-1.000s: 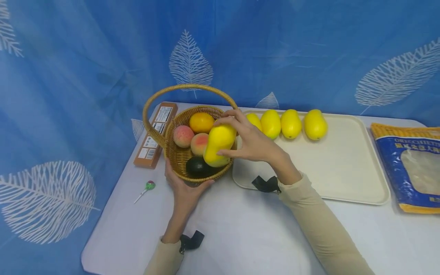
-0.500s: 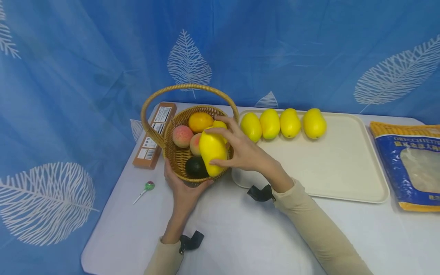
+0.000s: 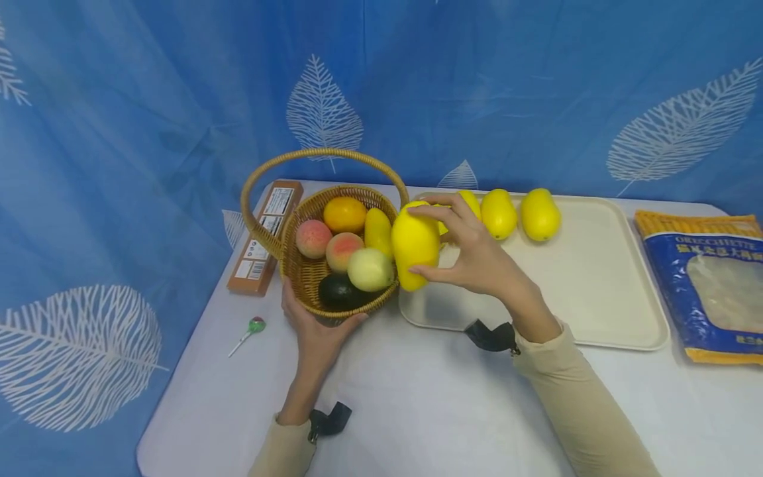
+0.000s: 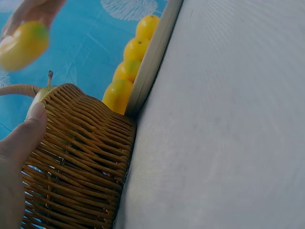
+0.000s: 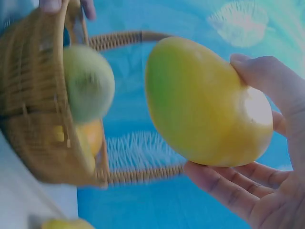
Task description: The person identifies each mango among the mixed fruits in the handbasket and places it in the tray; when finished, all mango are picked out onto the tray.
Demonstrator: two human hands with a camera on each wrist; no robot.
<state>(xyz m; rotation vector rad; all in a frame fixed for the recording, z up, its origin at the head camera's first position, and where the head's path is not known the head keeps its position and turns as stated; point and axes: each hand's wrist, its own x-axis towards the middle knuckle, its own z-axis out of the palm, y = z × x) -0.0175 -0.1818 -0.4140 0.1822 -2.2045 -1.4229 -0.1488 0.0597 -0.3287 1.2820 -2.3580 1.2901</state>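
My right hand (image 3: 479,255) pinches a yellow mango (image 3: 415,245) between thumb and fingers, held up just right of the wicker basket (image 3: 306,281). A green patch marks the mango's side in the right wrist view. With my left hand (image 3: 316,338) I grip the basket's near side, thumb (image 4: 35,119) at the rim. Inside the basket sit two peaches (image 3: 313,238), an orange fruit (image 3: 344,214), a slim yellow fruit (image 3: 377,232), a pale green round fruit (image 3: 370,269) and a dark avocado (image 3: 338,291). Several more mangoes (image 3: 540,214) stand in a row on the cream tray (image 3: 584,291).
Left of the basket lies a long brown box (image 3: 253,266) with white labels. A lollipop (image 3: 256,324) lies in front of it on the white table (image 3: 417,397). A blue and yellow pasta bag (image 3: 715,285) lies right of the tray. Blue leaf-print cloth (image 3: 507,99) hangs behind.
My right hand has carried the mango from over the basket to its right side, uncovering the pale green fruit and the slim yellow one. My left hand has stayed on the basket.
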